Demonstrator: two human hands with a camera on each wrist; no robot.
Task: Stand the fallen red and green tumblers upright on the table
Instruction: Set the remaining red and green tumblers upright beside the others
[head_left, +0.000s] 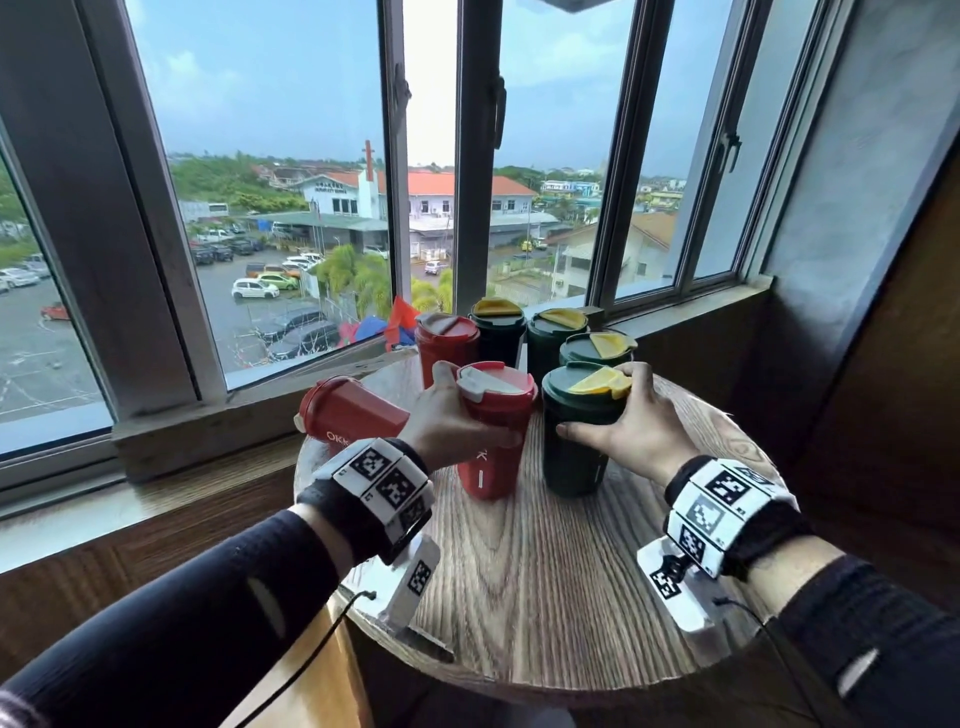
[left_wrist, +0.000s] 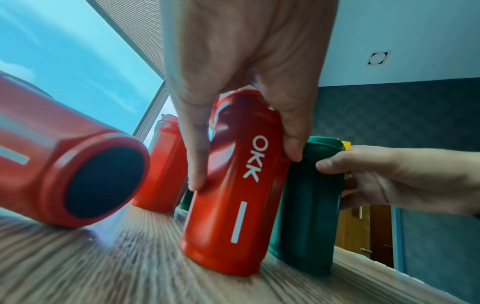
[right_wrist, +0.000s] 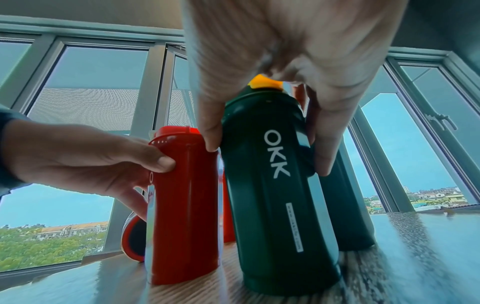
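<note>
My left hand (head_left: 470, 410) grips a red tumbler (head_left: 493, 457) near its white-flapped lid; the tumbler stands on its base on the round wooden table (head_left: 545, 597). Right beside it my right hand (head_left: 618, 415) grips a dark green tumbler (head_left: 571, 457) with a yellow flap, also standing on its base. The left wrist view shows fingers and thumb curled round the red tumbler (left_wrist: 233, 216). In the right wrist view the right hand (right_wrist: 269, 156) clasps the green tumbler (right_wrist: 280, 205). A second red tumbler (head_left: 348, 410) lies on its side at the table's left edge.
Behind the held pair stand one more red tumbler (head_left: 447, 348) and three green ones (head_left: 498, 332) close together near the window sill (head_left: 675, 312). The window is partly open. Bare wood spans the table's near half, and the edge is close on all sides.
</note>
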